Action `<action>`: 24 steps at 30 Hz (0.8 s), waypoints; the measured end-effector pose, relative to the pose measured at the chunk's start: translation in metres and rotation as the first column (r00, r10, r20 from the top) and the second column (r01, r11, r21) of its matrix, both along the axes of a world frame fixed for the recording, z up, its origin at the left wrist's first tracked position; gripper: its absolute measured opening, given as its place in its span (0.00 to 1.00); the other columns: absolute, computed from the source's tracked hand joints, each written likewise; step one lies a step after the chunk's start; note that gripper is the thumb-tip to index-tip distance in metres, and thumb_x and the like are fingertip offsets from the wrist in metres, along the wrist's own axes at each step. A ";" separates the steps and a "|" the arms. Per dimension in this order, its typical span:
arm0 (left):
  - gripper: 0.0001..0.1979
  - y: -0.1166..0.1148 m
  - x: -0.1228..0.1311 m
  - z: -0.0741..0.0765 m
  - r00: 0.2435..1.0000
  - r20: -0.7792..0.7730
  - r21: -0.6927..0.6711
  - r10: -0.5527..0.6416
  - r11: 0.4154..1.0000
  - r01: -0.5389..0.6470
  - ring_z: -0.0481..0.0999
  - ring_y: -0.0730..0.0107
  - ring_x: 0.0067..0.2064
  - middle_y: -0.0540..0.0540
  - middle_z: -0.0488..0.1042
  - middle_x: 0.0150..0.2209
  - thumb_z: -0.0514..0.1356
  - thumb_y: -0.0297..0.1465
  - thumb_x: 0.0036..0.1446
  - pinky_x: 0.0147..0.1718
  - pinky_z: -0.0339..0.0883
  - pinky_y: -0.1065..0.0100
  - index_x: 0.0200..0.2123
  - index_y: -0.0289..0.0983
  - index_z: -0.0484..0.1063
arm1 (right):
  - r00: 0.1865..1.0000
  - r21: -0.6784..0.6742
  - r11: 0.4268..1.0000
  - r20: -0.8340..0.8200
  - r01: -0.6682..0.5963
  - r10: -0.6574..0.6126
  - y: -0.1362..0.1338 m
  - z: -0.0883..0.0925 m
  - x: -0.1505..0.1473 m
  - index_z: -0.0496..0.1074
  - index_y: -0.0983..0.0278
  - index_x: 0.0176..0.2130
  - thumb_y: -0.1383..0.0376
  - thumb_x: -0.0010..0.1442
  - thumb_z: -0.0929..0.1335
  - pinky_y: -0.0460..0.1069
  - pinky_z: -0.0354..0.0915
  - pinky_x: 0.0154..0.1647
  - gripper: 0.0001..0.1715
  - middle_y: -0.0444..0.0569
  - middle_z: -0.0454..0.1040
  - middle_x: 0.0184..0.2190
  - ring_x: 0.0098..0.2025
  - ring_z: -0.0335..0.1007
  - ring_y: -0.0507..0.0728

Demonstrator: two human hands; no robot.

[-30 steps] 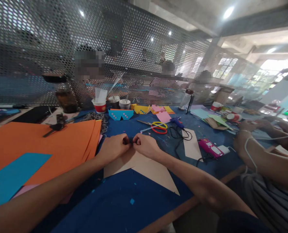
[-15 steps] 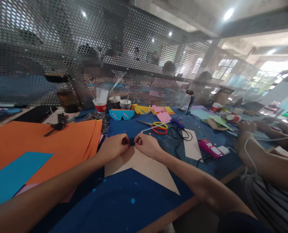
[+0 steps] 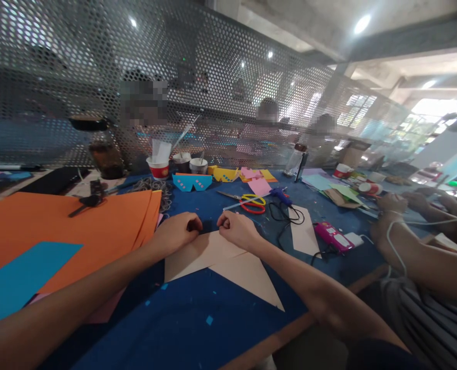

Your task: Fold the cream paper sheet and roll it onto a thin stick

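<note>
Tan paper (image 3: 232, 264) spreads nearside of both curled hands.
Left hand (image 3: 178, 229) and right hand (image 3: 238, 229) sit equally near, along its far edge; its length runs crosswise; whether fingers pinch it, I cannot tell.

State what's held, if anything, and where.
Cannot be told: left hand and right hand curl at the far edge of the beige paper, perhaps pinching it.

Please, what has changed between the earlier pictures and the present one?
The left hand has moved slightly left and the right hand slightly right, widening the gap between them at the far edge of the beige paper. Whether either grip changed is unclear. The beige paper, scissors and glue gun have stayed in place.
</note>
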State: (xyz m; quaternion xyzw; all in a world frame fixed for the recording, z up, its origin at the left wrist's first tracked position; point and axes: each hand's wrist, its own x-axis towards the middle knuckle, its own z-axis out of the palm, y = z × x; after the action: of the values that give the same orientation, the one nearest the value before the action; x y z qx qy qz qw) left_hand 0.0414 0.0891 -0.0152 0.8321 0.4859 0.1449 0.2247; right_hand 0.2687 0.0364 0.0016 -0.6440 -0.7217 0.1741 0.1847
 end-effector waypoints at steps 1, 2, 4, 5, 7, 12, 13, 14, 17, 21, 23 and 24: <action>0.11 0.000 -0.001 0.000 1.000 0.004 -0.002 -0.007 1.000 0.007 0.83 0.56 0.44 0.45 0.85 0.42 0.62 0.31 0.55 0.41 0.69 0.62 0.40 0.43 0.81 | 1.000 -0.002 1.000 0.001 0.002 -0.002 0.000 0.000 0.001 0.80 0.57 0.44 0.70 0.62 0.70 0.50 0.66 0.50 0.11 0.41 0.83 0.33 0.41 0.80 0.57; 0.11 0.000 -0.002 0.000 1.000 0.008 -0.003 -0.013 1.000 0.013 0.83 0.56 0.44 0.45 0.85 0.42 0.62 0.31 0.55 0.41 0.69 0.62 0.40 0.43 0.81 | 1.000 -0.003 1.000 0.001 0.003 -0.003 0.000 0.000 0.002 0.80 0.57 0.44 0.69 0.62 0.70 0.50 0.66 0.50 0.11 0.41 0.83 0.33 0.41 0.80 0.58; 0.11 0.000 -0.004 0.000 1.000 0.017 -0.001 -0.023 1.000 0.023 0.83 0.55 0.44 0.45 0.85 0.42 0.61 0.32 0.54 0.41 0.70 0.61 0.40 0.43 0.82 | 1.000 -0.007 1.000 0.001 0.004 -0.004 0.000 0.000 0.002 0.80 0.57 0.44 0.69 0.62 0.70 0.50 0.66 0.51 0.11 0.40 0.83 0.33 0.41 0.80 0.58; 0.11 0.000 -0.006 0.000 0.999 0.021 0.002 -0.026 1.000 0.026 0.83 0.54 0.45 0.44 0.85 0.42 0.61 0.32 0.54 0.42 0.70 0.60 0.40 0.43 0.82 | 1.000 -0.009 1.000 0.002 0.005 -0.005 0.000 0.001 0.002 0.80 0.57 0.44 0.69 0.62 0.70 0.50 0.66 0.51 0.12 0.40 0.83 0.33 0.41 0.80 0.58; 0.12 -0.001 -0.010 0.000 0.999 0.030 0.007 -0.032 0.999 0.032 0.83 0.54 0.45 0.44 0.85 0.42 0.61 0.32 0.53 0.43 0.70 0.59 0.40 0.43 0.82 | 1.000 -0.013 1.000 0.006 0.009 -0.009 -0.001 0.002 0.003 0.80 0.57 0.44 0.70 0.61 0.70 0.49 0.65 0.49 0.12 0.41 0.83 0.34 0.42 0.80 0.58; 0.12 -0.004 -0.022 0.000 0.998 0.051 0.014 -0.040 0.999 0.039 0.83 0.53 0.46 0.45 0.85 0.41 0.60 0.33 0.54 0.44 0.72 0.58 0.40 0.43 0.82 | 1.000 -0.031 0.999 0.014 0.020 -0.020 -0.002 0.008 0.011 0.81 0.58 0.44 0.71 0.60 0.70 0.49 0.61 0.39 0.14 0.42 0.83 0.35 0.41 0.79 0.58; 0.12 -0.004 -0.024 0.000 0.998 0.054 0.018 -0.039 0.999 0.038 0.83 0.53 0.46 0.45 0.85 0.42 0.60 0.34 0.54 0.45 0.72 0.57 0.40 0.44 0.82 | 1.000 -0.036 0.999 0.013 0.020 -0.020 -0.001 0.008 0.014 0.81 0.58 0.44 0.71 0.60 0.70 0.48 0.61 0.38 0.14 0.42 0.83 0.35 0.41 0.79 0.57; 0.12 -0.005 -0.025 0.001 0.998 0.057 0.023 -0.037 0.999 0.035 0.82 0.52 0.47 0.45 0.85 0.42 0.60 0.34 0.54 0.46 0.72 0.56 0.40 0.44 0.82 | 1.000 -0.041 0.999 0.010 0.019 -0.019 0.000 0.008 0.016 0.81 0.58 0.44 0.71 0.60 0.70 0.48 0.60 0.38 0.14 0.42 0.83 0.35 0.40 0.79 0.57; 0.13 -0.008 -0.029 0.000 0.997 0.064 0.039 -0.030 0.999 0.027 0.82 0.50 0.49 0.44 0.85 0.44 0.59 0.35 0.54 0.49 0.71 0.53 0.40 0.44 0.83 | 1.000 -0.056 0.998 0.005 0.019 -0.019 0.002 0.007 0.022 0.81 0.59 0.45 0.71 0.60 0.70 0.48 0.60 0.38 0.14 0.41 0.83 0.35 0.40 0.79 0.56; 0.14 -0.010 -0.035 -0.004 0.996 0.086 0.064 -0.025 0.998 0.019 0.80 0.49 0.51 0.44 0.86 0.46 0.58 0.35 0.54 0.52 0.71 0.50 0.40 0.45 0.83 | 1.000 -0.075 0.997 0.002 0.020 -0.020 0.004 0.008 0.027 0.81 0.59 0.44 0.71 0.60 0.71 0.47 0.60 0.38 0.14 0.41 0.84 0.35 0.40 0.79 0.56; 0.14 -0.010 -0.039 -0.006 0.995 0.097 0.074 -0.032 0.997 0.025 0.80 0.48 0.52 0.44 0.85 0.46 0.58 0.35 0.54 0.54 0.70 0.49 0.40 0.45 0.83 | 1.000 -0.088 0.996 0.003 0.018 -0.018 0.005 0.010 0.030 0.81 0.59 0.43 0.71 0.60 0.71 0.47 0.60 0.37 0.13 0.41 0.83 0.34 0.40 0.79 0.55; 0.14 -0.010 -0.041 -0.006 0.994 0.102 0.076 -0.037 0.997 0.029 0.80 0.48 0.52 0.44 0.85 0.46 0.58 0.35 0.54 0.55 0.70 0.49 0.40 0.45 0.83 | 1.000 -0.095 0.995 0.004 0.018 -0.018 0.005 0.011 0.031 0.81 0.59 0.43 0.71 0.59 0.71 0.47 0.60 0.37 0.13 0.41 0.83 0.34 0.40 0.79 0.56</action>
State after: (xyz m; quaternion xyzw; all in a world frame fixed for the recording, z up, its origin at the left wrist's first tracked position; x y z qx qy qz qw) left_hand 0.0002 0.0790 -0.0215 0.8391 0.4542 0.2019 0.2210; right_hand 0.3002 0.0417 0.0123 -0.6589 -0.7070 0.2054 0.1543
